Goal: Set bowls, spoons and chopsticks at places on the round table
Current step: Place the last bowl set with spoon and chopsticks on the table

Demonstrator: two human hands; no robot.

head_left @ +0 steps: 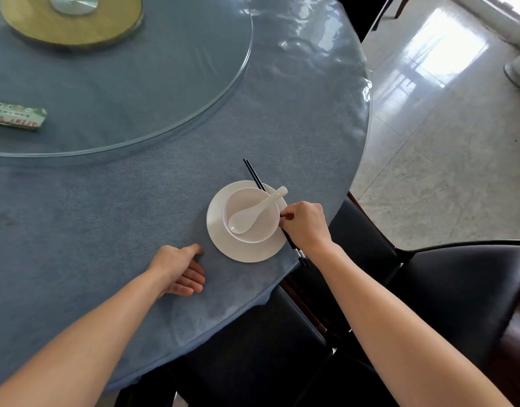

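There are one bowl (238, 198), one saucer (244, 251), one spoon (254, 214), two chopsticks (253, 174) and one packet (16, 116).

Floor (446, 160): pale polished tiles, grey-speckled, thin grout lines.
Light: bright daylight glare (440, 51) on the tiles, upper right.
Seating: dark padded chair (458, 295) right of the surface; second chair (252, 348) tucked under its near edge.
Surface (76, 230): round, blue cloth under clear film.

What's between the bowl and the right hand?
The chopsticks, pinched by the right hand, lying across the plate beside the bowl. Head view shows it.
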